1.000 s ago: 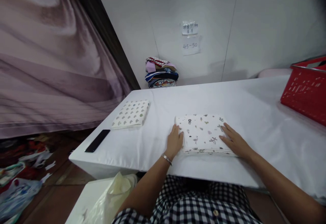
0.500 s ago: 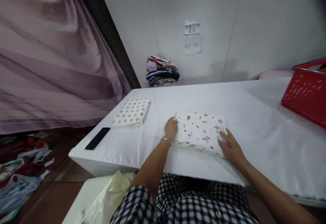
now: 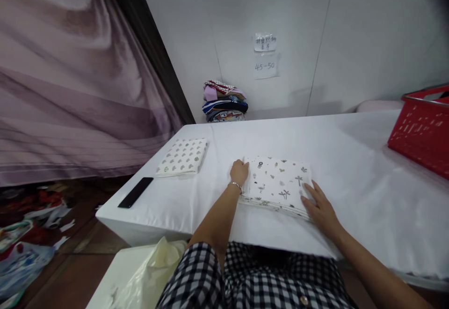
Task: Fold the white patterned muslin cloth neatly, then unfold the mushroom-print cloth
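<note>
A folded white cloth [image 3: 277, 182] with small plant and animal prints lies in several layers on the white-covered table. At its left edge, my left hand [image 3: 239, 173] has its fingers curled closed on the border of the fabric; the fingertips are partly hidden. My right hand [image 3: 320, 206] rests against the right edge, fingers apart, with thumb and fingertips touching the top layer. Farther left, a second folded cloth [image 3: 183, 157] with a grey repeating print lies flat, touched by neither hand.
A black phone-like slab [image 3: 136, 192] lies near the left edge of the table [image 3: 280, 136]. A red basket [image 3: 421, 131] stands at the right. Behind the far edge is a stack of folded textiles [image 3: 224, 103]. A plastic bag [image 3: 150, 271] sits below on the left.
My left hand has shifted slightly inward to the right along the cloth's left edge, and its fingers look more curled. The right hand stays at the right edge.
</note>
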The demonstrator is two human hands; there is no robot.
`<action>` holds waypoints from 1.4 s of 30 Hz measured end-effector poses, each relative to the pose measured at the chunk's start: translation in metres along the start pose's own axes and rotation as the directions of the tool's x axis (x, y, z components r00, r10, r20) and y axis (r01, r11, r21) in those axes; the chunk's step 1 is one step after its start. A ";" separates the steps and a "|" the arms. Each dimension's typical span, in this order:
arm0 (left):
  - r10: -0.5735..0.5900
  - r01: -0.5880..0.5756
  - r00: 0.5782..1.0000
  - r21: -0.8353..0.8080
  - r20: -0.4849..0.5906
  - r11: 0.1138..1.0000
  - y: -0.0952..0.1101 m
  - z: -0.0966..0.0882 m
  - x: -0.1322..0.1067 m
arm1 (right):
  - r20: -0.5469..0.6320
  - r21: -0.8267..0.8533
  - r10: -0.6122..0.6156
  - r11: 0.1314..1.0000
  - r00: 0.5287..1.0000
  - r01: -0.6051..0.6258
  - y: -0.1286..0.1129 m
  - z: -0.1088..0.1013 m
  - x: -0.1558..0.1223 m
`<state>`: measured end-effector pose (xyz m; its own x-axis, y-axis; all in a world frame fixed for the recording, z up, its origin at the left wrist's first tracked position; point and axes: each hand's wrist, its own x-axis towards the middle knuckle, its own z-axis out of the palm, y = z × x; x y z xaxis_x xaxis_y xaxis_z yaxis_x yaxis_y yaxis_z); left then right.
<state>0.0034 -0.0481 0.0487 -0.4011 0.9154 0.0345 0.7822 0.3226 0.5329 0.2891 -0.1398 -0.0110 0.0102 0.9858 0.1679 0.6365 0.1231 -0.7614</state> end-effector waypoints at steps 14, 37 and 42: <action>-0.109 0.110 0.993 -0.012 0.052 0.994 -0.001 -0.001 0.011 | -0.014 -0.001 -0.040 0.999 0.999 0.040 0.003 0.001 0.000; -0.110 0.103 0.990 0.074 0.091 0.992 0.007 0.011 0.029 | -0.024 0.010 -0.051 0.999 0.998 0.051 -0.003 0.001 -0.001; -0.098 0.091 0.991 0.074 0.090 0.993 0.004 0.009 0.024 | -0.041 0.013 -0.075 0.997 0.996 0.076 -0.002 0.001 0.000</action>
<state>0.0013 -0.0224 0.0447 -0.4314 0.8973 -0.0936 0.7755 0.4218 0.4698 0.2871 -0.1399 -0.0099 -0.0063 0.9683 0.2497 0.6257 0.1986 -0.7544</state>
